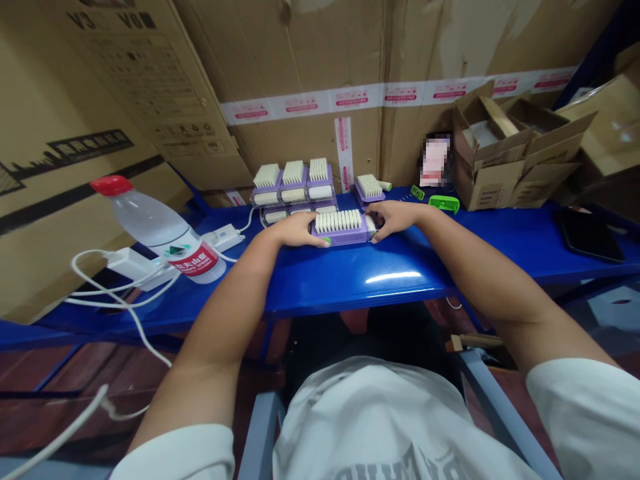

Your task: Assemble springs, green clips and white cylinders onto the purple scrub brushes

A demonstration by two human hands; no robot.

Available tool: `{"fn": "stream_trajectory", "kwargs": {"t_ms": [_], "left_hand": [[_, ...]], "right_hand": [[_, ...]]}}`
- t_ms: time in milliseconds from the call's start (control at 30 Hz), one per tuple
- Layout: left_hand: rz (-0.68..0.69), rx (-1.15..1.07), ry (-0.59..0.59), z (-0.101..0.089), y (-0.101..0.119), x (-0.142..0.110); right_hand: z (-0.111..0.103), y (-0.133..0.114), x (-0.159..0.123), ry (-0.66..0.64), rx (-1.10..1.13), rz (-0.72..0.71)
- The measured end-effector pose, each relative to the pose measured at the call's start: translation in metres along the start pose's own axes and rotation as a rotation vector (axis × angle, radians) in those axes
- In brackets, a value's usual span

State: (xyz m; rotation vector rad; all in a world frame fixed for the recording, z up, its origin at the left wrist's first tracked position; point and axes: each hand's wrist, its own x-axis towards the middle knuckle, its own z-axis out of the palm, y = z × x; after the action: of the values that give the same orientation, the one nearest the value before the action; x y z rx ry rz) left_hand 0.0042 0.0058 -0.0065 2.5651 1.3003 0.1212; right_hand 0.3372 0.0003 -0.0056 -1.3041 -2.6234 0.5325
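A purple brush-like device [345,236] with rows of cream bristles lies sideways between my hands over the blue table. My left hand [299,231] is closed around its left end, where a bit of green shows by the thumb. At the other end, the fingers of my right hand [393,219] grip the whitish end part. Just behind stands a stack of similar purple devices [293,187] with cream bristles on top. One more purple device [370,188] sits behind my right hand, with a pale cylindrical piece beside it.
Green plastic parts [444,203] lie right of my right hand. Open cardboard boxes [500,180] stand at the back right, near a dark phone-like slab [587,233]. A red-capped bottle [165,233] and white chargers with cables [133,265] occupy the left. Large cartons [305,53] wall off the back.
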Motion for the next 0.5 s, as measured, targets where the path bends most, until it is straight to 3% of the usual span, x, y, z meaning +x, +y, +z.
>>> {"fn": "stream_trajectory", "kwargs": {"t_ms": [500], "left_hand": [[0.046,-0.021,0.014,0.0026,0.0027,0.0005]], "right_hand": [[0.0055,-0.0022,0.003,0.015,0.022,-0.027]]}}
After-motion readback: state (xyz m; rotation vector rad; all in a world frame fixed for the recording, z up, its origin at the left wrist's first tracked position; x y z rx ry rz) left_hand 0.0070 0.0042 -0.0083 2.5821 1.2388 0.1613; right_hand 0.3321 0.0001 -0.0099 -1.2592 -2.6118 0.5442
